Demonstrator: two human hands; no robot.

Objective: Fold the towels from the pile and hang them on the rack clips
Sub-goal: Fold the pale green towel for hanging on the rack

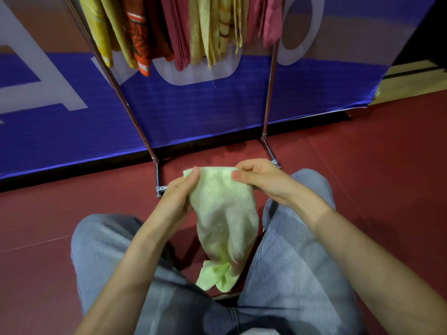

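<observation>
A blue banner [193, 105] stood right behind the rack [269, 93], red floor [362, 165] under its feet. Hung towels [200, 32] filled the rack's top, yellow through pink. In front of the rack, above denim knees [302, 238], the pale green towel [225, 213] drooped. Left hand [179, 197] and right hand [261, 180] each pinched a top corner, fingers clamped on cloth.

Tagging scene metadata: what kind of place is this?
Probably an indoor sports hall or gym, not a home: dark red court-style floor, a large blue printed banner behind, and a metal rack hung with towels.
</observation>
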